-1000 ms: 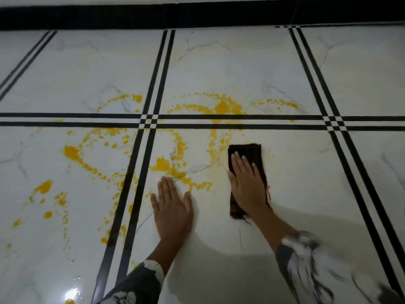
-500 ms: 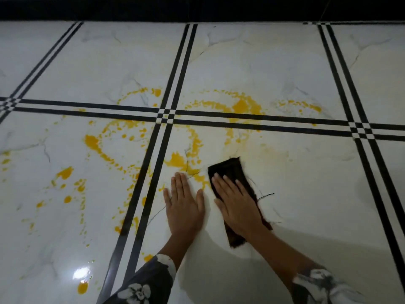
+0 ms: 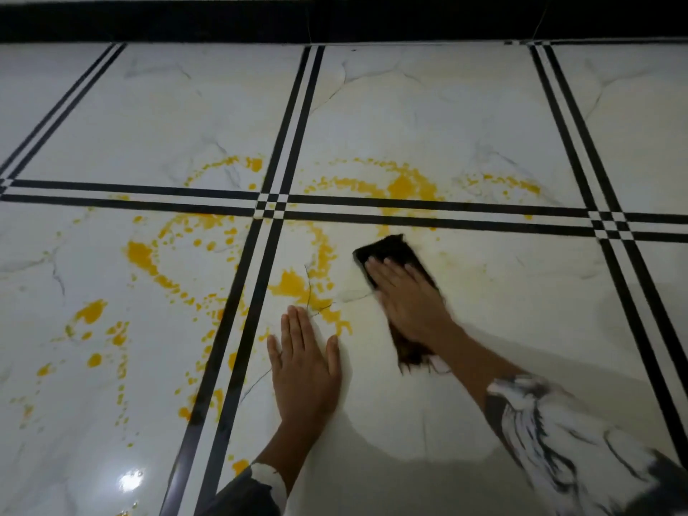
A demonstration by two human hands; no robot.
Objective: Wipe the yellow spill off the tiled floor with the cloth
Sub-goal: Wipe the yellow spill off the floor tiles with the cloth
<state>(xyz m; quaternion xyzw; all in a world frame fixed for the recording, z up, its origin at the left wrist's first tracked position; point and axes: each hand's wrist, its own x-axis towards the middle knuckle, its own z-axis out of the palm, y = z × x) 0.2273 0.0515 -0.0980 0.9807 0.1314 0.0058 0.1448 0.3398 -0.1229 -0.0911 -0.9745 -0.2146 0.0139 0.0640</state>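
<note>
A dark brown cloth (image 3: 391, 251) lies flat on the white tiled floor (image 3: 521, 310). My right hand (image 3: 409, 296) presses on it with straight fingers, so only the cloth's far end and a frayed near end show. Yellow spill (image 3: 404, 186) spreads in rings and drops across four tiles, thickest just left of the cloth (image 3: 294, 284) and farther left (image 3: 139, 253). My left hand (image 3: 303, 363) rests flat on the floor, fingertips at the edge of the yellow patch, holding nothing.
Black double grout lines (image 3: 273, 210) cross the floor in a grid. A black skirting band (image 3: 335, 20) runs along the far wall. A faint yellowish smear (image 3: 465, 262) lies right of the cloth. A light glare (image 3: 130, 480) shows near left.
My right hand has slid the cloth away from me and a little right, up toward the horizontal grout line. My left hand stays planted in place.
</note>
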